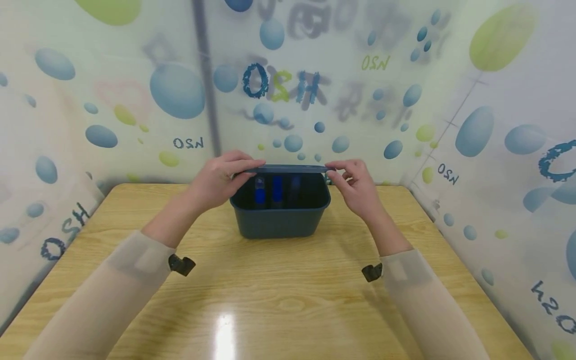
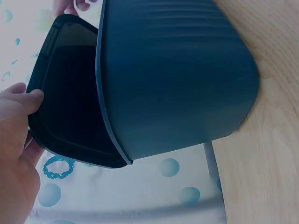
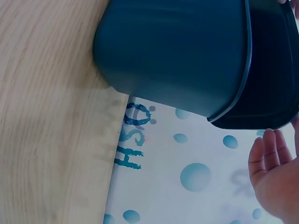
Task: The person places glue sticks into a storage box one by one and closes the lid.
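Observation:
A dark blue-green plastic box (image 1: pixel 280 223) stands on the wooden table. Its matching lid (image 1: pixel 292 168) is tilted up over the box's far side, leaving the front of the opening uncovered. With thumb and fingers, my left hand (image 1: pixel 219 179) pinches the lid's left end; in the left wrist view the thumb lies on the lid's underside (image 2: pixel 70 98). At the other end, my right hand (image 1: pixel 357 187) pinches the lid's right corner. Inside the box are a clear bottle-like item with blue in it (image 1: pixel 260 194) and another blue item (image 1: pixel 277 190), both partly in shadow.
The wooden table (image 1: pixel 288 295) reaches back to a wall covering (image 1: pixel 288 125) printed with blue and green ovals and letters. Similar covering closes in both sides. Black wrist mounts (image 1: pixel 182 265) sit on both sleeves.

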### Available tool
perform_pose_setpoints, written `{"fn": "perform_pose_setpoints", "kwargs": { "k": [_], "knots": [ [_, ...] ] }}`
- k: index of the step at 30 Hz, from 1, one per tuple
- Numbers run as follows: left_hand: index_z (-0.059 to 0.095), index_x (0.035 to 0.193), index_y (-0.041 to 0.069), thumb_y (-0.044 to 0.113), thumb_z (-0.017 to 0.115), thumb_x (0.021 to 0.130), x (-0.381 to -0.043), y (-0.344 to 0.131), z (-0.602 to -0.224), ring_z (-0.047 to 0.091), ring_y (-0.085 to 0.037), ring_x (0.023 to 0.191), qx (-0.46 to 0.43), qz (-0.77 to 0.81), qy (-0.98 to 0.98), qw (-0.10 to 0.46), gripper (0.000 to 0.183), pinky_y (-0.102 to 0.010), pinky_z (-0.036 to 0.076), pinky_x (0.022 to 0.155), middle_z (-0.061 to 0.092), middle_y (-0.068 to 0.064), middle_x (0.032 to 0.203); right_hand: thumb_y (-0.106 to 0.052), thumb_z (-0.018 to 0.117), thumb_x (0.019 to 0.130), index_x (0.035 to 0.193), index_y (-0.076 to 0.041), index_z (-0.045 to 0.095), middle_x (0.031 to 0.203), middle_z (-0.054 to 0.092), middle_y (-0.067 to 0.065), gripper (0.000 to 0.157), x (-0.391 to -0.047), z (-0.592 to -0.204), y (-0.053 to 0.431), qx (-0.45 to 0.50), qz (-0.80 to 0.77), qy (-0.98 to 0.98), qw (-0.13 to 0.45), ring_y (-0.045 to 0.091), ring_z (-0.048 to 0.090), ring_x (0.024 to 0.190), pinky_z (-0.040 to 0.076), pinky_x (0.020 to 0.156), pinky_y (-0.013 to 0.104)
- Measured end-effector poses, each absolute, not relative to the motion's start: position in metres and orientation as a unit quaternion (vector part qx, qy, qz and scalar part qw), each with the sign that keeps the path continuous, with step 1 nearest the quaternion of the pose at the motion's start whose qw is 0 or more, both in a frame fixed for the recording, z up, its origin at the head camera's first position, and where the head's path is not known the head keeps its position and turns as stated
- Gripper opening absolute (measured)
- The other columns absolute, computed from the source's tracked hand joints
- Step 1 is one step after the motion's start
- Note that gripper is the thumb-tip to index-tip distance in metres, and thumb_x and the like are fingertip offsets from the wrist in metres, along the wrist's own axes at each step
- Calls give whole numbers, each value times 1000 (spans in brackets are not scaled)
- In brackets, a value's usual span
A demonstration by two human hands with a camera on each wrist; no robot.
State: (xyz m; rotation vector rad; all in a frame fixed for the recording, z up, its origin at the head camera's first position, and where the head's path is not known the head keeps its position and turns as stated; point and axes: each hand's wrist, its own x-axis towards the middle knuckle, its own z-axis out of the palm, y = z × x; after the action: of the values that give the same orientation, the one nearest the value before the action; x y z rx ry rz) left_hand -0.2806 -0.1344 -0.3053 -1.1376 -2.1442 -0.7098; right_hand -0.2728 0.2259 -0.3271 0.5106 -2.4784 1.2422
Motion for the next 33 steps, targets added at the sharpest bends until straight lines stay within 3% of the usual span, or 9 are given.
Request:
{"fn": "perform_pose_setpoints", "kwargs": {
  "k": [6,11,18,33],
  "knots": [
    [81,130,5,0,85,93,-277,-138,-312,75,-30,96,-428,-281,-808,291,38,-45,64,78,76,-15,112,-26,63,114,139,-9,71,142,51,22,31,-270,-333,231,188,417,-879,136,31,54,106,52,97,49],
    [83,122,2,2,87,92,-271,-144,-322,67,-27,86,-415,-288,-820,269,30,-37,55,69,71,-12,107,-25,62,114,137,-8,70,150,46,21,29,-265,-339,234,203,423,-877,108,37,51,129,49,108,58],
    [85,118,3,10,92,88,-263,-150,-339,68,-28,92,-401,-290,-835,240,32,-35,53,70,69,-14,111,-21,65,112,133,-7,67,161,42,22,25,-259,-351,237,227,441,-866,66,40,40,156,44,122,66],
    [87,112,3,6,96,81,-258,-154,-368,66,-22,88,-410,-307,-820,255,32,-30,53,67,67,-10,106,-15,71,108,129,-7,69,167,38,23,22,-255,-372,239,243,430,-868,53,43,35,162,37,129,63]
  ]
}}
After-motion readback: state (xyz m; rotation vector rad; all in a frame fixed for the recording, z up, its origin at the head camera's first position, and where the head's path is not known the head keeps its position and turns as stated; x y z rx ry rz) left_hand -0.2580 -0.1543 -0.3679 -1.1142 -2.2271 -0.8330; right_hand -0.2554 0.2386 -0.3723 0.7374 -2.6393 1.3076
